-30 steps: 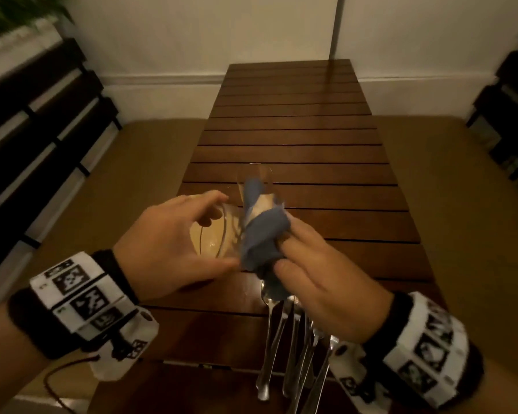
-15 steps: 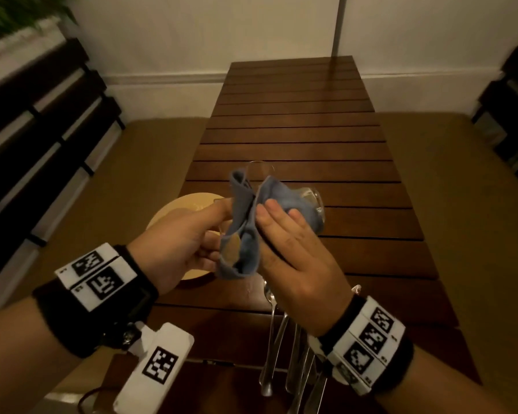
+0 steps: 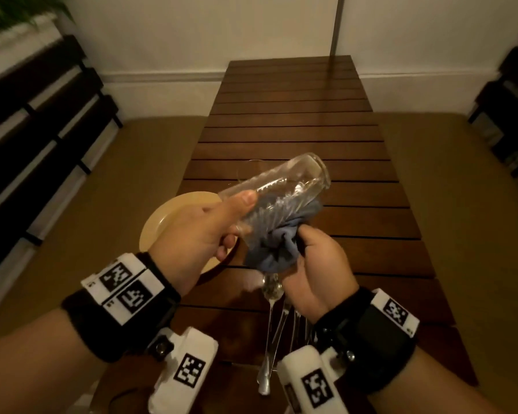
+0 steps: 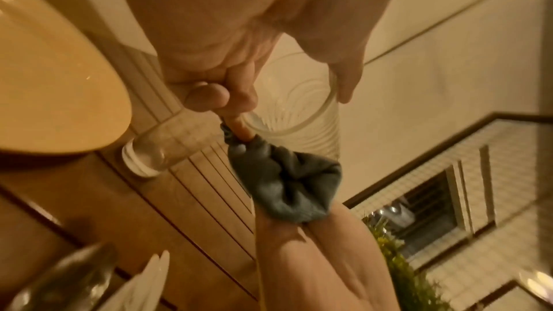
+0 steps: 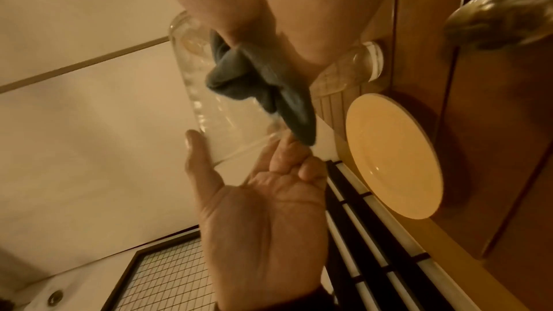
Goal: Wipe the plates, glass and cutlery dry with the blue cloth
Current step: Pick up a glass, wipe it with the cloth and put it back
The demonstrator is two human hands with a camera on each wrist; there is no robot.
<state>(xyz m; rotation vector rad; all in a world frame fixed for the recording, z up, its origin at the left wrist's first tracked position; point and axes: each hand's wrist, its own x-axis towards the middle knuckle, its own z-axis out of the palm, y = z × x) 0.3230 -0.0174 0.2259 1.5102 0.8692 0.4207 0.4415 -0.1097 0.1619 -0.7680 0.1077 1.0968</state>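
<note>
L hand [image 3: 198,231] grip is wrapped round the glass [image 3: 281,186], held tilted above the desk [image 3: 296,115] just past the plate [image 3: 159,225] so the R hand [image 3: 317,270], fist closed on the bunched blue cloth [image 3: 277,246], can rub its underside; cutlery [image 3: 271,330] lies on the desk below the glass.

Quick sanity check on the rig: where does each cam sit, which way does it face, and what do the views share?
Head: worn on the head, looks forward and down at the table; both forearms, left hand gripping the glass, right hand bunching the blue cloth.
Left wrist: on the left wrist, looks along the palm at the fingers round the glass; the right hand shows too.
Right wrist: on the right wrist, looks past the cloth at the left palm.
Shared: glass, cloth, yellow plate.
</note>
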